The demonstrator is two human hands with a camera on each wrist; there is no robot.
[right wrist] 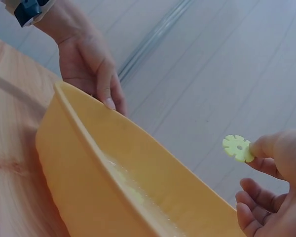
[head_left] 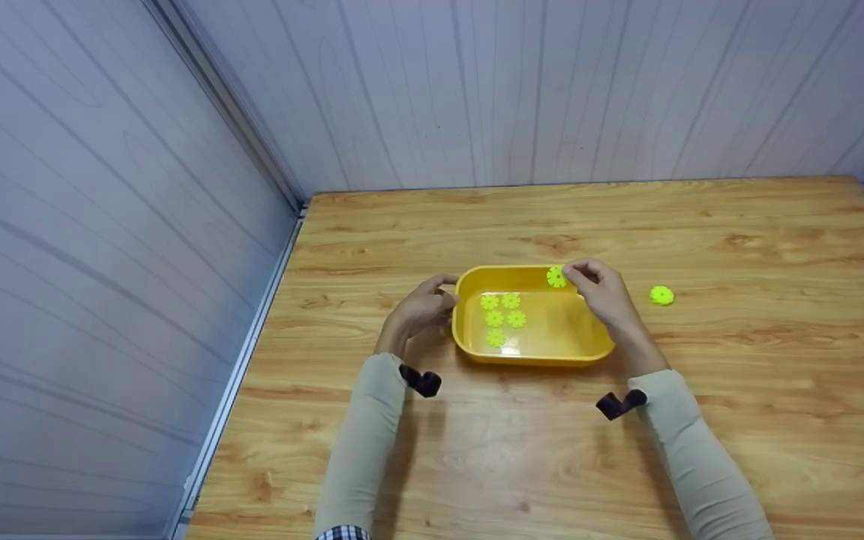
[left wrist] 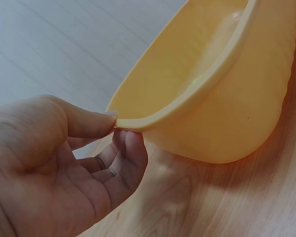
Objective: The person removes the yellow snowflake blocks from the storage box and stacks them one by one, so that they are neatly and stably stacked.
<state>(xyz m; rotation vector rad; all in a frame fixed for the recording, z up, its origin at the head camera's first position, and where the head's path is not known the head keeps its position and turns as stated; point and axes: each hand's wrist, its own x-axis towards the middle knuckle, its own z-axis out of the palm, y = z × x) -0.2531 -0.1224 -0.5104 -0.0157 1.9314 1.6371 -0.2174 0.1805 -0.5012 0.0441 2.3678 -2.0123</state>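
The right hand [head_left: 606, 294] is pinching a green disc [head_left: 556, 277] between thumb and fingertips, holding it just over the far rim of the yellow tub [head_left: 477, 349]. The left hand [head_left: 423, 307] is pinching the tub's left rim, thumb on top and fingers curled under. Five discs [head_left: 502, 317] are already lying inside, below the fingers; one last disc [head_left: 661, 295] is waiting on the table [head_left: 777, 360], just beyond the right hand.

Bare test booth, white panelled walls [head_left: 522, 90], metal corner rails, plain wooden table [head_left: 537, 465]
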